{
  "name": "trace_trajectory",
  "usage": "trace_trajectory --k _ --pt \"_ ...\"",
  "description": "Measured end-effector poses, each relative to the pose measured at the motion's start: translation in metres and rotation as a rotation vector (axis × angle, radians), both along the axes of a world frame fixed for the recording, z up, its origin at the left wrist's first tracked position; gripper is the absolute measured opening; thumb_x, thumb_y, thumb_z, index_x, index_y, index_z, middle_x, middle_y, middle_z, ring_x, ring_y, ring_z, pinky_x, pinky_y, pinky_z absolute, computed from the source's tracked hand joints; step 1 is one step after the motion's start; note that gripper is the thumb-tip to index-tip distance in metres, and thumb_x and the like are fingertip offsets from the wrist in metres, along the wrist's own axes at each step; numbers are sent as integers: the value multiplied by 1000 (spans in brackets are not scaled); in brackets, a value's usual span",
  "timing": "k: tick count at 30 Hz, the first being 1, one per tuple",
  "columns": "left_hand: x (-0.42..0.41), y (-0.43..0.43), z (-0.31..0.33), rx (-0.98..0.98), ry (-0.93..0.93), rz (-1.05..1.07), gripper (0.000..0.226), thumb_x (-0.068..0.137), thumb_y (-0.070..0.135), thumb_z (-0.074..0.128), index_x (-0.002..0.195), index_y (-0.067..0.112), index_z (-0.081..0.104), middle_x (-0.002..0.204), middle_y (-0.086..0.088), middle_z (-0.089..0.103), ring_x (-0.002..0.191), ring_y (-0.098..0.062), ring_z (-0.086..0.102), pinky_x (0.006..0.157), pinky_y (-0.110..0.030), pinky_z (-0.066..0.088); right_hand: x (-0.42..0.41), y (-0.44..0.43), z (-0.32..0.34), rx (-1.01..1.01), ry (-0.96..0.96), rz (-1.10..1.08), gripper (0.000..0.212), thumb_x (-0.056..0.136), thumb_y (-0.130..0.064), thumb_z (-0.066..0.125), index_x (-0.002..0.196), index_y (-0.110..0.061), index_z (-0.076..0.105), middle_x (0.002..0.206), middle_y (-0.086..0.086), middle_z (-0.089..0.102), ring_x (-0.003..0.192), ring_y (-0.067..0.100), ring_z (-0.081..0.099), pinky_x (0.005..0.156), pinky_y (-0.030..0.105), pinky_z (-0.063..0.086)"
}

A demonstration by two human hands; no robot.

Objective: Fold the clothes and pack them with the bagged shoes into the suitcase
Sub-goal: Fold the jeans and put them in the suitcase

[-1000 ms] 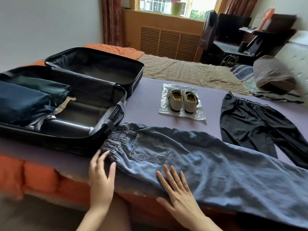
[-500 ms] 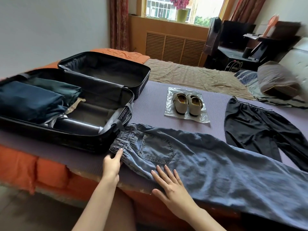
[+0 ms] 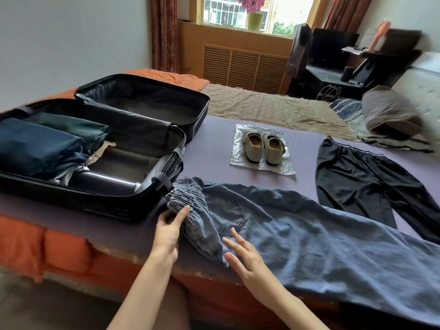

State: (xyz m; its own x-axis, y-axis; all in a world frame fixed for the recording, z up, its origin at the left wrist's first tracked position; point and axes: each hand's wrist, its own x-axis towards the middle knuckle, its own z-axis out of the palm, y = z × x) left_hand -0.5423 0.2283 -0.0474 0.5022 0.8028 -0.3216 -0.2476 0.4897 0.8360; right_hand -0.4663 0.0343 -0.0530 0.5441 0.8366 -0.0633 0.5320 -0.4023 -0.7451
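**Q:** Where are the clothes?

**A:** Blue jeans (image 3: pixel 309 234) lie flat along the near edge of the bed (image 3: pixel 214 144), with the waistband just beside the open suitcase (image 3: pixel 152 190). Black trousers (image 3: pixel 357 182) lie spread behind them. Pale shoes (image 3: pixel 263 148) stand on a clear bag (image 3: pixel 283 169), apart from both. Folded clothes (image 3: pixel 35 148) fill the suitcase's left end.

**Q:** What are the hands doing?

**A:** The left hand (image 3: pixel 167 231) has a closed grip, its fingers and thumb pinching the raised waistband corner. The right hand (image 3: pixel 247 258) is spread wide over the seat of the jeans and holds nothing. Whether it touches the cloth is unclear.

**Q:** What could go wrong?

**A:** Most likely the fold. The legs lie along the bed's edge, so a hard pull may drag them off. A grip on one corner may fold the waistband crooked. The raised cloth could also snag on the suitcase rim.
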Motion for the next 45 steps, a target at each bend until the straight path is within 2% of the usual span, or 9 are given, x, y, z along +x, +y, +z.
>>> trace_trajectory --k 6,12,17,22,26,29,34,42,45 --pt "5 -27 9 155 -23 31 41 70 13 79 109 8 66 97 -5 72 94 -16 67 83 -24 50 11 2 29 244 310 -141 35 90 -46 45 123 -38 54 142 -15 45 131 -9 35 103 4 27" --pt "8 -42 8 215 -48 67 37 68 24 79 100 11 67 97 -5 73 99 -23 67 91 -36 52 3 12 34 229 346 -31 36 94 -37 52 129 -43 49 134 -23 52 125 -9 44 110 20 34" --pt "4 -34 11 198 -47 72 52 58 46 83 96 14 67 102 -8 72 105 -26 64 96 -41 48 -7 44 43 64 -229 -15 68 86 -39 66 144 -46 31 152 -22 25 136 -3 30 106 25 38" --pt "-7 -22 6 150 -76 3 90 64 83 56 129 19 56 129 -1 60 122 -19 54 108 -46 36 -14 79 41 117 -376 -97 58 81 -45 68 135 -34 51 146 -7 43 143 11 25 118 34 19" --pt "-12 -21 5 -19 -138 0 67 83 64 44 129 17 54 127 -10 61 117 -26 57 99 -44 43 -20 89 41 199 -310 -187 58 73 -65 60 121 -31 65 140 -9 51 136 8 39 108 29 34" --pt "-11 -22 2 44 -134 8 42 96 40 41 121 11 56 119 -13 64 109 -27 60 91 -40 49 -20 91 45 196 -376 -211 40 81 -51 64 117 -32 65 130 -13 59 122 6 53 95 27 45" --pt "-13 -25 -1 102 -162 83 18 99 28 42 93 17 55 94 -6 66 89 -19 61 65 -24 56 -23 100 60 482 -28 -515 16 88 -37 64 91 -22 66 77 -8 69 74 6 64 70 33 50" --pt "-16 -32 2 67 -202 133 16 98 32 43 93 20 53 95 -9 63 85 -19 61 73 -30 53 -46 106 53 187 -157 -249 39 88 -40 61 125 -25 60 123 -18 63 111 7 60 95 30 46" --pt "-17 -30 -1 78 -212 123 49 78 58 63 106 18 57 113 -17 63 105 -29 61 91 -42 49 -40 100 52 213 -185 -245 41 89 -38 61 127 -24 59 128 -22 59 115 4 57 95 26 44"
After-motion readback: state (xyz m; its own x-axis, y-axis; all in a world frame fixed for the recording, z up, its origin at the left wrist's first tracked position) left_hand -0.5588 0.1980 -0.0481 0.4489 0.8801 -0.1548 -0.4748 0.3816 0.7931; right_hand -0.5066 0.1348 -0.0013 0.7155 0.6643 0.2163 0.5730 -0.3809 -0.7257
